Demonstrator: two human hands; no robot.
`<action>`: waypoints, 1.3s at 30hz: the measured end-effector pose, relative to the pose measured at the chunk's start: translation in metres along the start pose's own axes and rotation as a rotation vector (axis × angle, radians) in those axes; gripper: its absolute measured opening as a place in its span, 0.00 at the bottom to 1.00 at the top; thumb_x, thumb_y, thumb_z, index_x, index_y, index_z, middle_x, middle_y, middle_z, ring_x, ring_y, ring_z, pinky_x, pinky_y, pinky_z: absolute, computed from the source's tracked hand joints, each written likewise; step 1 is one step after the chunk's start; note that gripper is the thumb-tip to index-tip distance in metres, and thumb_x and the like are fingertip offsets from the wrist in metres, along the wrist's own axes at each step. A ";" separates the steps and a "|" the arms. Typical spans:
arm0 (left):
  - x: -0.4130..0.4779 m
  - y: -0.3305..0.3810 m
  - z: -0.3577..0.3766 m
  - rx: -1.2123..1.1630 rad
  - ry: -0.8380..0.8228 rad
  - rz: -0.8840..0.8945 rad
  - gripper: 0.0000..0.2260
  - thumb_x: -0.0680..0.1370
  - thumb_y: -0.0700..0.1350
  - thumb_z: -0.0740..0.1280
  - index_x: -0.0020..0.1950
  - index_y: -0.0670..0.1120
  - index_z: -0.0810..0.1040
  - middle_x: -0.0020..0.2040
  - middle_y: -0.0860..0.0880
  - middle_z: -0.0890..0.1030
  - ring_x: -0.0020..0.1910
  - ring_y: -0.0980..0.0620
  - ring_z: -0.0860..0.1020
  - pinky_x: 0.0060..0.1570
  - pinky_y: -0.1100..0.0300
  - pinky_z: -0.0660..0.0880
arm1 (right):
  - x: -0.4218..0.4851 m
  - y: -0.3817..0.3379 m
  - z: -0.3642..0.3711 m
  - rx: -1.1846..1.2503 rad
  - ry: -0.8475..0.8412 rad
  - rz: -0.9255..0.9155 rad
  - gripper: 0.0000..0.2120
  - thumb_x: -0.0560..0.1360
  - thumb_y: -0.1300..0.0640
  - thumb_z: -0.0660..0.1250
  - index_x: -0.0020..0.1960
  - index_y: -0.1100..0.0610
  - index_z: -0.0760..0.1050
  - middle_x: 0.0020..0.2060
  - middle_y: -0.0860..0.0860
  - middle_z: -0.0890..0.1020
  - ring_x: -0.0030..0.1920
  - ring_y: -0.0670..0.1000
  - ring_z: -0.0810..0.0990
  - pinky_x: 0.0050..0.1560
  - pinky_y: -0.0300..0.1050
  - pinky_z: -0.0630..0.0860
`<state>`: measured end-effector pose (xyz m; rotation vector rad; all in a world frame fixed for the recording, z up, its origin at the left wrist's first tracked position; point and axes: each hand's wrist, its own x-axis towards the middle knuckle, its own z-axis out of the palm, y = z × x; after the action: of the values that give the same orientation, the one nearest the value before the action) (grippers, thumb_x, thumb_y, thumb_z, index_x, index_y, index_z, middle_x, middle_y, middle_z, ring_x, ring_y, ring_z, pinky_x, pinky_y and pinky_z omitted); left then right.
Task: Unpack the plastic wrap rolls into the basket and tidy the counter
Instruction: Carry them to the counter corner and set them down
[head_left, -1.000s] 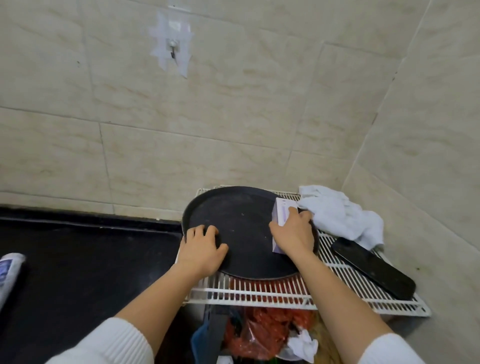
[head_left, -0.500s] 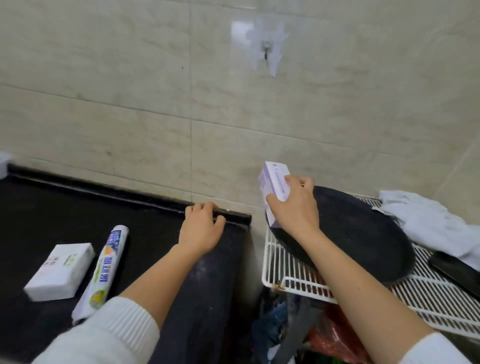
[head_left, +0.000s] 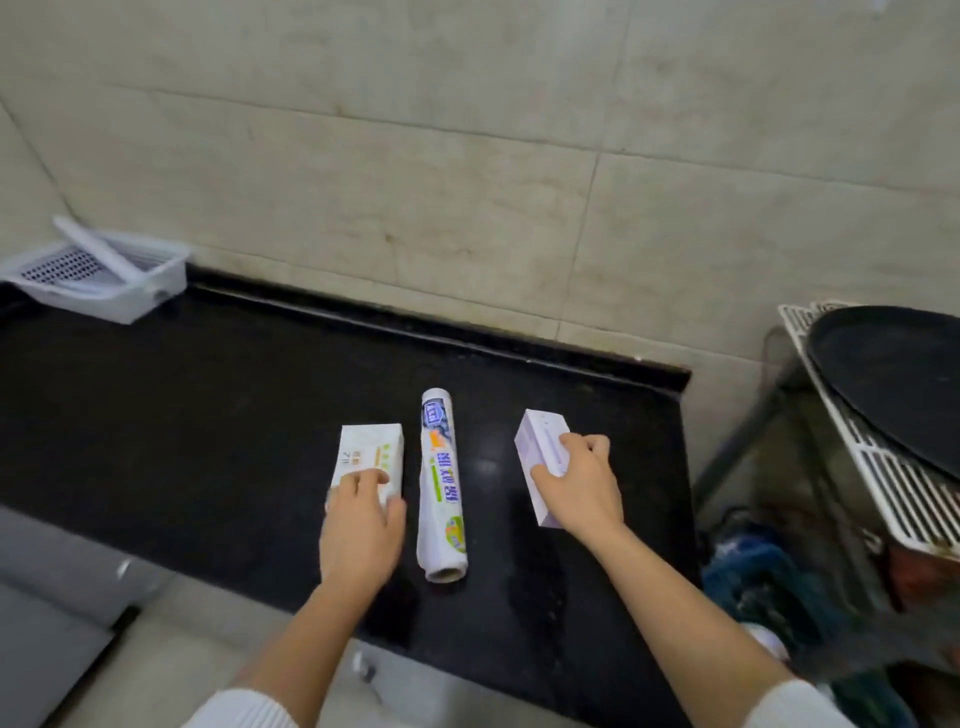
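Observation:
A plastic wrap roll (head_left: 441, 486) with a printed label lies lengthwise on the black counter (head_left: 208, 415), between my hands. Left of it sits a white box (head_left: 371, 454) with green and orange print; my left hand (head_left: 361, 530) rests on its near end, fingers spread over it. To the right, my right hand (head_left: 579, 488) grips a pale purple box (head_left: 540, 452) that touches the counter. A white perforated basket (head_left: 104, 275) stands at the counter's far left corner against the wall.
A white wire rack (head_left: 883, 467) stands right of the counter with a round black tray (head_left: 893, 384) on it. Bags and clutter sit below the rack. The tiled wall runs behind the counter.
My right hand carried the purple box from the black tray on the rack over to the counter. My left hand moved from the tray onto the white box. The view swung left.

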<state>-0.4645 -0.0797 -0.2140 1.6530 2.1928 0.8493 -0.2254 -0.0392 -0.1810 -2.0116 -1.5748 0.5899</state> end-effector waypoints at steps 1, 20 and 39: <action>-0.003 -0.019 0.000 0.008 -0.008 -0.031 0.10 0.76 0.45 0.63 0.57 0.47 0.73 0.58 0.45 0.74 0.58 0.43 0.70 0.49 0.46 0.75 | -0.003 0.002 0.013 -0.019 -0.011 0.020 0.23 0.72 0.49 0.65 0.64 0.56 0.69 0.58 0.49 0.65 0.47 0.56 0.77 0.44 0.48 0.75; -0.013 -0.091 0.032 0.007 -0.140 -0.257 0.15 0.77 0.41 0.63 0.63 0.41 0.72 0.67 0.41 0.70 0.65 0.41 0.67 0.63 0.47 0.68 | -0.005 0.004 0.081 -0.232 0.087 -0.105 0.27 0.73 0.51 0.67 0.69 0.54 0.64 0.71 0.55 0.62 0.69 0.56 0.60 0.68 0.56 0.60; 0.066 -0.049 0.032 -0.063 -0.368 -0.364 0.48 0.64 0.62 0.69 0.73 0.65 0.39 0.65 0.43 0.65 0.62 0.42 0.68 0.52 0.49 0.70 | 0.029 -0.057 0.166 -0.109 -0.356 0.177 0.32 0.69 0.44 0.72 0.63 0.57 0.62 0.59 0.56 0.72 0.56 0.54 0.75 0.46 0.45 0.72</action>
<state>-0.5071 -0.0172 -0.2596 1.2087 2.0856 0.4662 -0.3646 0.0213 -0.2741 -2.2370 -1.6660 0.9965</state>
